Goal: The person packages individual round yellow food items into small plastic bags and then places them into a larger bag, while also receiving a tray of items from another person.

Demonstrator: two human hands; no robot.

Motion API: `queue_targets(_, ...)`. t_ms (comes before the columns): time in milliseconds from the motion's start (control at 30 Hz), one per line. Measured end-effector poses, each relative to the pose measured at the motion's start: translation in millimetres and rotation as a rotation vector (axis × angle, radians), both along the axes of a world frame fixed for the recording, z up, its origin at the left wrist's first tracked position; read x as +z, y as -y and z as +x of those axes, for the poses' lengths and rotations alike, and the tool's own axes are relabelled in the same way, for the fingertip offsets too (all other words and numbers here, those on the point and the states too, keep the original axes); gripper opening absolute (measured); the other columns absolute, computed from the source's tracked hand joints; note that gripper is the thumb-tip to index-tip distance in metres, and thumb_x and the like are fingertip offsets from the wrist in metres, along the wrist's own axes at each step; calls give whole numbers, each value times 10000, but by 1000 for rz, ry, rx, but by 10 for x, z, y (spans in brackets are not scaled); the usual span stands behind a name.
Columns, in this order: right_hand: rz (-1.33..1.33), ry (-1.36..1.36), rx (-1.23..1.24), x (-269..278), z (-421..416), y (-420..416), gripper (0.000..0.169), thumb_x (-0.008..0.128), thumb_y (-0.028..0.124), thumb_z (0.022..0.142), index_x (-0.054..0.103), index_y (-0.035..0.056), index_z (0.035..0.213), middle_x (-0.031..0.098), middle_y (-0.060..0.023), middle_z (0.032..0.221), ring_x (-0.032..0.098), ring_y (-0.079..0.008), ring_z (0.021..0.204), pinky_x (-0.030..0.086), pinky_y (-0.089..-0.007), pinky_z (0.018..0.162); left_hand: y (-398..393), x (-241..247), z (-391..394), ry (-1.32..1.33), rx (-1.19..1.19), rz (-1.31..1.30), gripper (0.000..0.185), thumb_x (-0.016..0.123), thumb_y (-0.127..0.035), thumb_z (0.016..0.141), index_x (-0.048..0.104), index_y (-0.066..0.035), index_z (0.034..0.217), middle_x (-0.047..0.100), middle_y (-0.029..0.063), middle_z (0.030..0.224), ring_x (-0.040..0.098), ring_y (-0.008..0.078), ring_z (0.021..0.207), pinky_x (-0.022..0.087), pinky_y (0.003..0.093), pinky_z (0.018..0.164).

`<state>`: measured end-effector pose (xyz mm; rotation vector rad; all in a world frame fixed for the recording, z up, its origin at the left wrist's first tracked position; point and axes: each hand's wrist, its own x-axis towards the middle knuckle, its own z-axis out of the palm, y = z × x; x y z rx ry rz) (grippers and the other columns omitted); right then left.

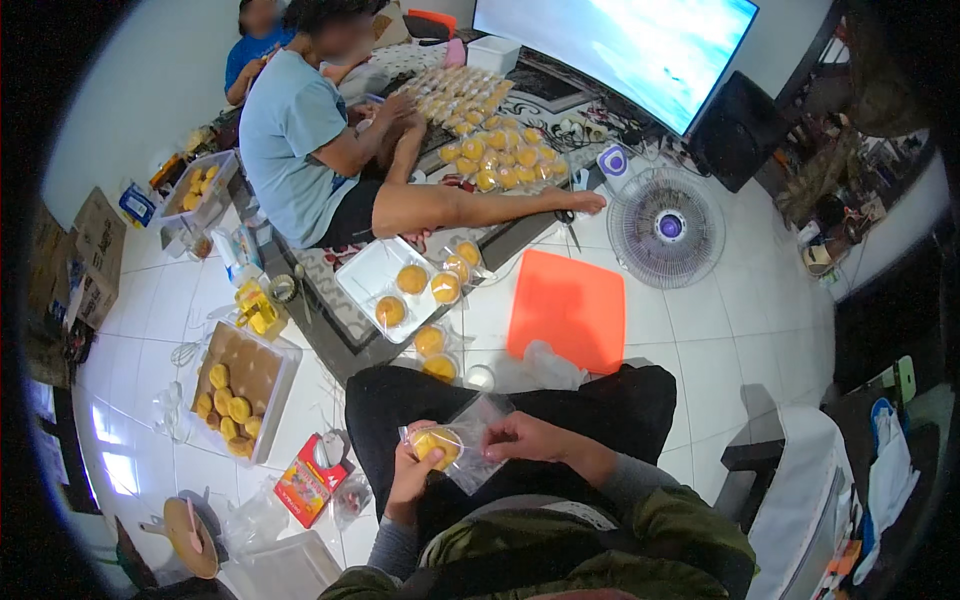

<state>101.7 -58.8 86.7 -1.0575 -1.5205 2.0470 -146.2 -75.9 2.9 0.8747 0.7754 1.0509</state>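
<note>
Above my lap, a round golden-yellow bun sits inside a clear plastic bag. My left hand grips the bun through the film, thumb across its front. The fingers of my right hand pinch the bag's loose end. Just beyond my legs, several bagged buns rest in and around a white tray. Further left, a plastic bin holds several unwrapped buns.
A co-worker sits on the mat ahead, one leg stretched out; another person is behind. Many bagged buns cover the mat. An orange lid, a fan, a red box and a pan lie around me.
</note>
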Motion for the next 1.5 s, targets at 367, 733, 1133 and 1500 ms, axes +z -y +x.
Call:
queue_targets(367,5,-88,-170,-21,-150,-119,188,624,156,899,648,16,1022,637,-3,948,563,-72,883,449,-249,834,-62,40,-235,2,81,-5,474,718,-159,829,488,-28,1221,624,55,1023,610,135,922,502,285,822)
queue_targets(733,-140,-84,54,-35,-341,-81,194,675,198,876,664,25,965,651,2,921,579,-66,871,459,-246,826,-20,237,-292,-113,-14,23,467,736,-142,821,496,-39,1209,614,25,1011,586,89,902,489,253,782)
queue_targets(1133,-181,-219,79,-70,-349,19,237,649,286,899,622,52,926,563,50,851,498,-45,788,415,-219,721,-3,205,-283,-106,-46,6,499,741,-146,807,487,-32,1221,619,39,1026,591,107,936,482,261,828)
queue_targets(1500,77,-415,-97,149,183,-354,176,644,202,745,556,55,788,544,-4,796,510,-116,770,412,-281,711,-19,107,-415,273,146,-86,660,757,-359,796,442,-32,1275,620,149,1130,634,238,1012,510,372,909)
